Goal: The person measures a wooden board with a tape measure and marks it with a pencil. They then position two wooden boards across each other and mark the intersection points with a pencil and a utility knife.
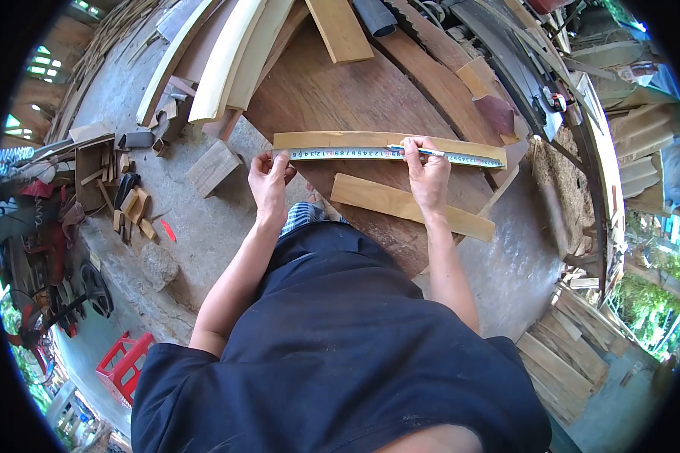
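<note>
A measuring tape (340, 155) with printed numbers lies stretched along the near edge of a narrow wooden board (325, 140). At its left end, my left hand (269, 185) pinches the tape between thumb and fingers, beside the board's end. My right hand (429, 181) grips a slim pencil (435, 152), its tip pointing left over the tape and board. A second narrow board (408, 205) lies nearer to me, roughly parallel to the first and partly under my right wrist. Both boards rest on a brown wooden work surface (310, 90).
Long planks (227, 68) jut in at the upper left, and a short board (340, 34) lies at the back. A wooden block (214, 171) sits left of my left hand. A red plastic stool (125, 366) stands lower left; stacked boards (570, 351) lie lower right.
</note>
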Demonstrator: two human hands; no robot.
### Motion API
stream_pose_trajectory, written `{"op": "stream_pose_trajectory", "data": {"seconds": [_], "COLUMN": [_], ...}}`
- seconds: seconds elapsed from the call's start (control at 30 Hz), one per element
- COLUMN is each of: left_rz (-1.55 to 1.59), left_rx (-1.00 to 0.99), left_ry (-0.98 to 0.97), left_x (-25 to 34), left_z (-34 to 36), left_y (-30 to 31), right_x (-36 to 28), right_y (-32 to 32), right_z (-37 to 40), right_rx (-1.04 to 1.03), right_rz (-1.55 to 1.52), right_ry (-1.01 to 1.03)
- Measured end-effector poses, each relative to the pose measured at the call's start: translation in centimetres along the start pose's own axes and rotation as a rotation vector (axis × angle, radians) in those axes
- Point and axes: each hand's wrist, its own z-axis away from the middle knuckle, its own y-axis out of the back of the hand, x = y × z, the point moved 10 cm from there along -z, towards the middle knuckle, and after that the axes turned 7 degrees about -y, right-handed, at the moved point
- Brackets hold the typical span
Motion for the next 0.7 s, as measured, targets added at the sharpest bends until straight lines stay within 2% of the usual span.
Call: {"op": "stream_pose_trajectory", "data": {"seconds": [0.17,0.37,0.43,0.7], "left_rz": [-0.006,0.009,0.036,0.116], "left_rx": [-0.004,0.009,0.028,0.096], "left_ry": [0.005,0.016,0.032,0.004], "left_x": [-0.1,0.3,0.0,1.5], "left_z": [0.0,0.0,-0.2,-3.5], "left_y": [0.1,0.0,0.4,4.9], "right_x": [-0.2,0.9,-0.1,1.4], "right_y": [0.1,0.4,2.2,7.1], "right_z": [-0.1,-0.5,-0.3,0.3], "right_rx": [0.034,-0.031,0.091,0.234], "right_rz": [-0.032,-0.106,-0.238,-0.214], "right_ry": [0.025,-0.042,-0.007,0.003]}}
